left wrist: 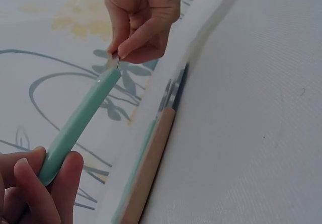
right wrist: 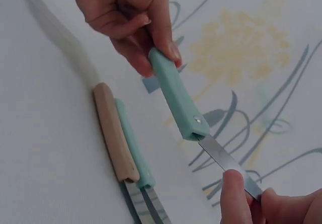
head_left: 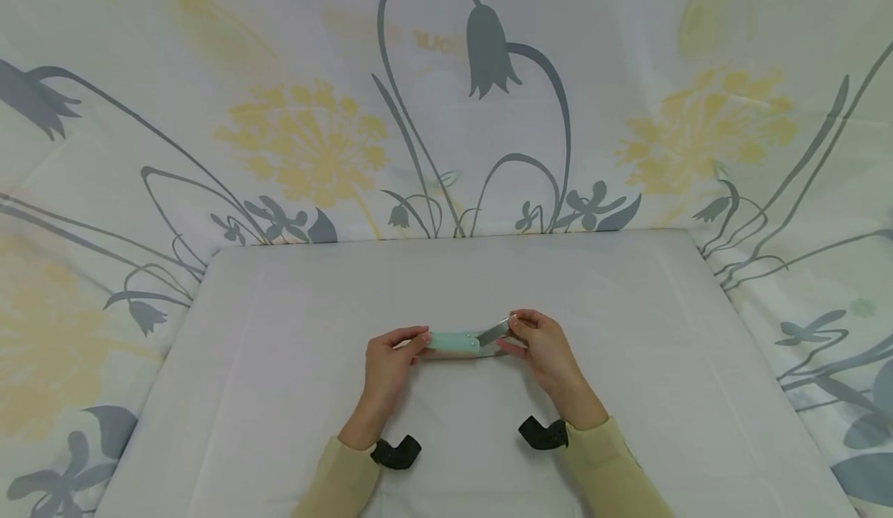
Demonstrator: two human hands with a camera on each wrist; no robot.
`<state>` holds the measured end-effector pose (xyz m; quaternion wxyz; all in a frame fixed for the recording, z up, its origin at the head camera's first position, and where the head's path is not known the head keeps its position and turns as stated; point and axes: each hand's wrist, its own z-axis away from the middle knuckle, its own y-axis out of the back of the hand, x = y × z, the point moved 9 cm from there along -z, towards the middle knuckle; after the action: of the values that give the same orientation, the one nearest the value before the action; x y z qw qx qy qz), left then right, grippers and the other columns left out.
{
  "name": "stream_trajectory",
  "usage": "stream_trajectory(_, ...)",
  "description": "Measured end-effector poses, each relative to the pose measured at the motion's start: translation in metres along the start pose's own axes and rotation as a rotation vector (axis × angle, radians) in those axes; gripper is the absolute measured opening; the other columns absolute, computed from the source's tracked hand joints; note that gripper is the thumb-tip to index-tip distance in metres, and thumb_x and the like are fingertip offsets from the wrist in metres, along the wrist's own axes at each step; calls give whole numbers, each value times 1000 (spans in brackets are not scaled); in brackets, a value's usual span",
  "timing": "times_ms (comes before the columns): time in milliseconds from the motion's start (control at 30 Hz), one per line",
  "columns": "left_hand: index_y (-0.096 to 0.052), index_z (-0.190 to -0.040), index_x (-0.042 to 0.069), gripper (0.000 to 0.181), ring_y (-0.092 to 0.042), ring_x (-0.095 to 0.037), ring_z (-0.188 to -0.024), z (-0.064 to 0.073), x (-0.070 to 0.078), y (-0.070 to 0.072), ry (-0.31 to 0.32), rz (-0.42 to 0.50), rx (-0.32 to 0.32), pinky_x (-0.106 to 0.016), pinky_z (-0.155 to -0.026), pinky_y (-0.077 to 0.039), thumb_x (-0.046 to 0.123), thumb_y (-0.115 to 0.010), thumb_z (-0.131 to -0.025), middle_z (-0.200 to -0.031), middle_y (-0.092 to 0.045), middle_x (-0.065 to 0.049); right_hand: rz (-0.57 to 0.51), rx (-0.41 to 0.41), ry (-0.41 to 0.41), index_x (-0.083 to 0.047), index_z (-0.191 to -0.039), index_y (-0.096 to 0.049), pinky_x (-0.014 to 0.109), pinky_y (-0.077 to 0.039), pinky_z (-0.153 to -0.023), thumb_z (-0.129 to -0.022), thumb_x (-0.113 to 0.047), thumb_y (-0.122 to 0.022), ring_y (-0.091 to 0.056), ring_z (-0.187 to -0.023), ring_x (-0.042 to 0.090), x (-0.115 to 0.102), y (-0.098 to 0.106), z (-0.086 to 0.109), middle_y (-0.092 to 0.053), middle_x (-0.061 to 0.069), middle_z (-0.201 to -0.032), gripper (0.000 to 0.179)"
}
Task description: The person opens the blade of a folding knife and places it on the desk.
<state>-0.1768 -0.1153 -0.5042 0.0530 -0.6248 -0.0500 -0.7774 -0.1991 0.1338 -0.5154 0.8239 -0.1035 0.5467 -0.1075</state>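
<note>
Between both hands hangs a folding knife with a mint-green handle [right wrist: 177,95], its steel blade [right wrist: 221,154] swung out at an angle from the handle. My left hand [head_left: 386,367] pinches the butt end of that handle between thumb and fingers. Thumb and fingers of my right hand [head_left: 551,353] pinch the blade near its far end. Below the held knife, two more knives lie side by side on the table with blades out: one with a tan handle [right wrist: 113,131], the other with a mint-green handle [right wrist: 133,143].
A white cloth covers the table [head_left: 300,293]. Behind it and along both sides stands a floral-printed fabric [head_left: 446,130] in grey and yellow. Black wrist mounts [head_left: 398,453] sit at both cuffs.
</note>
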Motion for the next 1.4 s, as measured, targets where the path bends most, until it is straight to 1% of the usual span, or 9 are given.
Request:
stream_trajectory(100,-72,-109,-10,23,-71,-39,-83,4,13,-1,-13,27,11,-25,-62,-49,3,-73,-90,-100,-73,-13,-87,4,-27,13,-128,-41,33,-53,-90,-104,2,-44,-58,-94,16,3,0,0,-51,9,-107,27)
stream_trajectory(233,-71,-109,-10,24,-73,-34,-81,7,25,-2,-48,59,30,-24,-61,-50,5,-72,-91,-97,-73,-11,-219,34,-49,11,-128,-40,33,-51,-94,-105,1,-44,-55,-98,17,4,-1,1,-47,10,-111,26)
stream_trajectory(400,-71,-110,-9,24,-74,-23,-78,2,23,-4,-40,136,56,-23,-61,-50,4,-72,-91,-102,-72,-12,-378,66,-39,8,-122,-42,33,-49,-97,-104,1,-43,-48,-104,19,3,-5,1,-44,10,-111,19)
stream_trajectory(533,-71,-111,-8,23,-73,-21,-79,-1,22,-5,-26,156,67,-23,-62,-50,3,-72,-91,-104,-72,-11,-431,85,-16,4,-115,-44,33,-49,-97,-104,1,-45,-49,-104,20,2,-6,2,-46,9,-107,11)
stream_trajectory(767,-73,-113,0,31,-70,-12,-82,-25,-9,-1,-5,107,84,-22,-57,-45,16,-78,-88,-101,-73,-4,-397,90,5,2,-111,-48,27,-51,-91,-102,2,-50,-59,-101,19,-2,-4,-3,-51,11,-111,9)
stream_trajectory(1000,-76,-110,7,22,-59,-12,-86,-33,-9,-2,-27,-18,-18,-22,-62,-46,17,-75,-90,-106,-74,-3,-303,66,-1,1,-110,-48,28,-53,-89,-102,2,-51,-63,-94,18,1,2,-11,-52,11,-109,9)
stream_trajectory(1133,-76,-112,7,22,-60,-12,-85,-39,-10,-4,-38,-57,-72,-22,-63,-47,14,-74,-91,-108,-74,-4,-281,68,-3,2,-110,-48,27,-53,-87,-101,3,-51,-64,-87,16,4,5,-17,-52,11,-106,9)
stream_trajectory(1267,-76,-109,7,22,-63,-14,-83,-46,-11,-2,-44,-106,-59,-24,-66,-49,16,-77,-89,-104,-73,-5,-239,85,4,4,-111,-48,26,-53,-87,-101,3,-51,-64,-86,15,7,10,-23,-52,10,-105,11)
stream_trajectory(1400,-76,-105,8,20,-66,-17,-87,-51,-10,2,-62,-194,-26,-27,-73,-50,19,-78,-88,-99,-71,-5,-84,90,30,7,-114,-49,26,-53,-85,-100,1,-55,-65,-86,13,7,14,-28,-55,10,-102,17)
